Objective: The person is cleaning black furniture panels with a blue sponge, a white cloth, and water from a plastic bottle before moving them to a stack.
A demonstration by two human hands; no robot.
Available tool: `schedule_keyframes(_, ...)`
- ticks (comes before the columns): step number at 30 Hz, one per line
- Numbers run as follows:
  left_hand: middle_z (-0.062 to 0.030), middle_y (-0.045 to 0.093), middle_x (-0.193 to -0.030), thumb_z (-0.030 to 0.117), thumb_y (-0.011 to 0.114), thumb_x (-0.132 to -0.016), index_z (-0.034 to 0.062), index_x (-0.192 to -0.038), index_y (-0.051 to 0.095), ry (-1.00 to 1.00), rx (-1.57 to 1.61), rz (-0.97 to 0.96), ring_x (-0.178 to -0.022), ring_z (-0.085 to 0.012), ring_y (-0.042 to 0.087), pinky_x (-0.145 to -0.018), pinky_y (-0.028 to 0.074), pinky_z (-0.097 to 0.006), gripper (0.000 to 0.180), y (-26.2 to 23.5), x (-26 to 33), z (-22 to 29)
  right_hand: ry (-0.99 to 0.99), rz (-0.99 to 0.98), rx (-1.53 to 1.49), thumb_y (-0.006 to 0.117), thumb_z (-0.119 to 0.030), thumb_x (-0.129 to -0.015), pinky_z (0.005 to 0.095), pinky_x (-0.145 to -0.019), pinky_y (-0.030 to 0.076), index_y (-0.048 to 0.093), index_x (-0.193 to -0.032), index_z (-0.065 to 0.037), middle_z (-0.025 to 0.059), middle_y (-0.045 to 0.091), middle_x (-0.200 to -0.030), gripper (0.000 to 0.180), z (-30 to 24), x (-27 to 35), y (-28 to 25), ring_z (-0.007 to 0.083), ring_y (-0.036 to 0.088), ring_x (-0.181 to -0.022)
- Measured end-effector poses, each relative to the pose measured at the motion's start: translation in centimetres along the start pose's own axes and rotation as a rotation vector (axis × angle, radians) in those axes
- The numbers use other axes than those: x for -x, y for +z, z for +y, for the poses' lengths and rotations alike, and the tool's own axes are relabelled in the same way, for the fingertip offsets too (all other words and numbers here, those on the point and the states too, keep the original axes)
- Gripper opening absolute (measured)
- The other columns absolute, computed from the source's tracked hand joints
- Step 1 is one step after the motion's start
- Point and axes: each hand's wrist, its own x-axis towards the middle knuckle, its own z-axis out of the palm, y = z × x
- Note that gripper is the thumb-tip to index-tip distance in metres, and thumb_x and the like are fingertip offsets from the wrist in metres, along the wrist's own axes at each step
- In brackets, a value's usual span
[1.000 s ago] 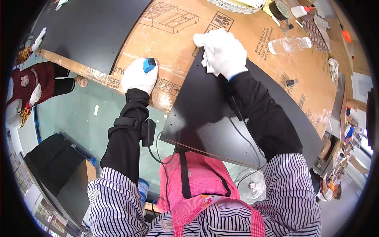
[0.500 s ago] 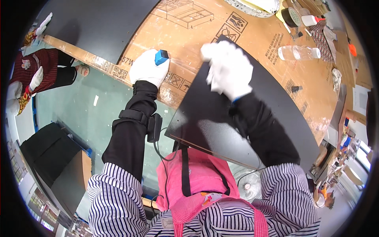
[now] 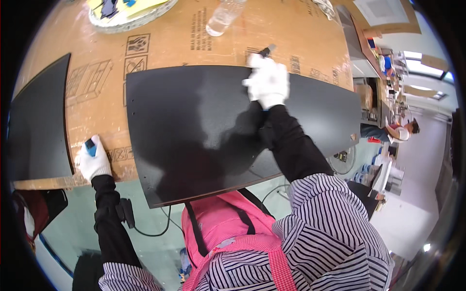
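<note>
My left hand (image 3: pixel 95 162), in a white glove, rests at the table's near edge, closed on a small blue block (image 3: pixel 91 147) with a dark face. Between the two hands lies a large black panel (image 3: pixel 170 131), its near edge overhanging the table. My right hand (image 3: pixel 269 85), also gloved in white, is over the panel's far edge and smeared by motion. Just past its fingertips is a small black piece with a grey tip (image 3: pixel 265 51); whether the fingers touch it or grip it is hidden by blur.
Another black panel (image 3: pixel 41 126) lies at the left. Brown printed cardboard (image 3: pixel 165 48) covers the table. Toward the far side are a clear plastic bottle (image 3: pixel 223 19) and a round tray (image 3: pixel 131 24) with yellow lining. A person (image 3: pixel 395 131) is off to the right.
The view has swung to the right. My right hand has moved along the panel to its far edge, near the small black piece. My left hand still holds the blue block.
</note>
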Motion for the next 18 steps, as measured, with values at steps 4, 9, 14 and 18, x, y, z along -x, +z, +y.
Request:
schedule_keyframes(4,-0.0087,0.079,-0.092,0.052,0.068,-0.098,0.0096,-0.104,0.078,-0.035,0.095,-0.011,-0.086,-0.0230,0.075,-0.082,0.057,-0.036,0.043,0.6,-0.4,-0.6,0.174,0.528,1.358,0.068,-0.034,-0.093,0.0509,-0.069,0.058,0.072,-0.109,-0.016,0.0128,0.071,-0.113,0.025,2.4,3.2,-17.0,0.0275,0.070,-0.080)
schedule_keyframes(9,-0.0075,0.079,-0.096,0.049,0.068,-0.100,0.0066,-0.110,0.076,-0.017,0.229,-0.005,-0.088,-0.0194,0.073,-0.085,0.054,-0.033,0.044,0.1,-1.3,-3.3,0.197,0.659,0.613,0.066,-0.036,-0.098,0.0278,-0.051,0.051,0.065,-0.117,-0.008,0.0048,0.065,-0.074,0.034,0.0,3.7,-10.5,0.0158,0.057,-0.050)
schedule_keyframes(14,-0.0086,0.079,-0.100,0.052,0.066,-0.099,0.0054,-0.116,0.075,0.034,0.216,0.004,-0.092,-0.0210,0.073,-0.089,0.053,-0.034,0.050,0.9,-1.7,-2.4,-0.253,-0.091,1.177,0.072,-0.030,-0.076,0.0342,-0.073,0.055,0.066,-0.078,-0.019,-0.0001,0.064,-0.079,0.013,-7.8,13.8,10.7,0.0228,0.066,-0.081)
schedule_keyframes(18,-0.0099,0.079,-0.100,0.056,0.066,-0.097,0.0062,-0.114,0.076,0.001,0.135,-0.034,-0.093,-0.0235,0.073,-0.089,0.053,-0.036,0.054,1.1,-1.6,-1.1,-0.465,-0.118,0.695,0.074,-0.024,-0.073,0.0411,-0.070,0.060,0.066,-0.090,-0.017,0.0082,0.063,-0.095,0.020,-5.1,25.5,14.0,0.0263,0.065,-0.083)
